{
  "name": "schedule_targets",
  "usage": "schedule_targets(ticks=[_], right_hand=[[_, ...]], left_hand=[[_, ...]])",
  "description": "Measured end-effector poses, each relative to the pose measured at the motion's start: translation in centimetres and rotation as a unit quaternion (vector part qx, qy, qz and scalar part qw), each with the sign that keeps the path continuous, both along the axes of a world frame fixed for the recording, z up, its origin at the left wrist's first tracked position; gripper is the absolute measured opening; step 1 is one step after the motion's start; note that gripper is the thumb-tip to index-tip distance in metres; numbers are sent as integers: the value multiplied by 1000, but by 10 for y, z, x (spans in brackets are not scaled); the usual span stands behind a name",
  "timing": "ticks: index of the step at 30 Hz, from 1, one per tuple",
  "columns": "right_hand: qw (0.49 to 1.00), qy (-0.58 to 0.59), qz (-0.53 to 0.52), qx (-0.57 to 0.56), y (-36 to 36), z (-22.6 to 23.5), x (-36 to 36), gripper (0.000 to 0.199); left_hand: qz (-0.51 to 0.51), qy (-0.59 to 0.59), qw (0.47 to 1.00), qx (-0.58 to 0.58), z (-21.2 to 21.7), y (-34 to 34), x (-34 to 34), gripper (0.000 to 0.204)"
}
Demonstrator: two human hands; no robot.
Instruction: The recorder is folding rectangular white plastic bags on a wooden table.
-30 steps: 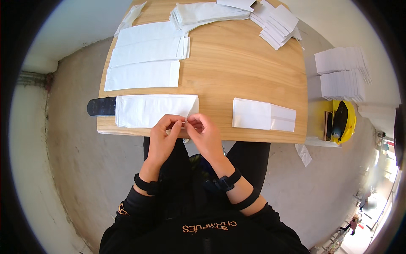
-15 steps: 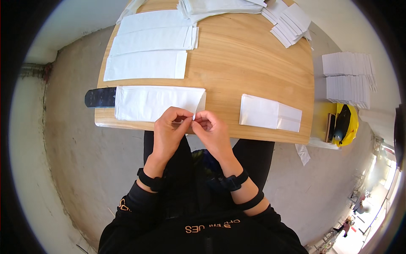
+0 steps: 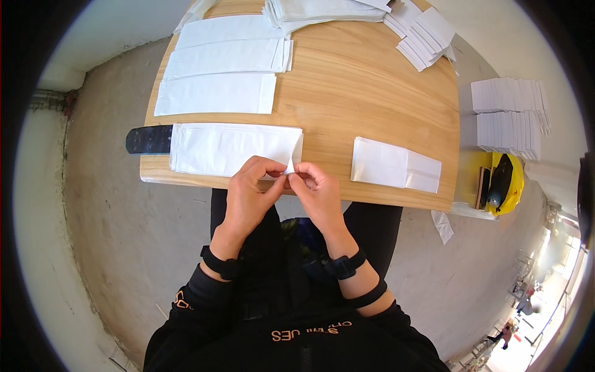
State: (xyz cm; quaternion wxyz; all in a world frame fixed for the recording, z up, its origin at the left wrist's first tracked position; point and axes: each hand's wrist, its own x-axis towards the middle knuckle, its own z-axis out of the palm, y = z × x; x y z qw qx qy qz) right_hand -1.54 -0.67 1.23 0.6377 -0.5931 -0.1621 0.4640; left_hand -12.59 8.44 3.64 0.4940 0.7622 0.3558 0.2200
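A flat stack of long white paper envelopes (image 3: 226, 147) lies at the table's front left, on top of a dark flat strip (image 3: 149, 140) that sticks out past its left end. At the stack's near right corner, the top envelope's edge is lifted and curled. My left hand (image 3: 248, 192) pinches this raised corner between thumb and fingers. Just right of it, my right hand (image 3: 319, 193) is closed on the same corner, the fingertips of both hands nearly touching. To the right lies a folded white paper piece (image 3: 390, 163), apart from both hands.
Overlapping white envelopes (image 3: 214, 94) lie in rows at the back left of the wooden table (image 3: 347, 93). Further piles of white paper (image 3: 424, 37) sit along the far edge. Beyond the right edge are stacked white envelopes (image 3: 508, 133) and a yellow bag (image 3: 513, 186) holding a dark object.
The lifted corner shows more between my fingertips, and my right hand has shifted slightly right. My left hand stays nearly in place.
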Motion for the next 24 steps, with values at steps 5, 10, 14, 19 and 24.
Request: schedule_targets(ticks=[5, 10, 14, 19, 24], right_hand=[[999, -33, -7, 0, -5, -4, -1, 10], [976, -215, 32, -31, -6, 11, 1, 12], [975, -217, -2, -47, -10, -3, 2, 11], [996, -69, -35, -39, -10, -4, 7, 12], [998, -53, -26, -36, -3, 3, 3, 33]], left_hand=[[-1, 6, 1000, 27, 1, -4, 3, 12], [4, 31, 992, 123, -5, -5, 3, 11], [36, 20, 990, 137, -2, -3, 3, 9], [160, -73, 974, -139, -15, 11, -17, 7], [156, -175, 928, -289, -13, 12, -24, 8]])
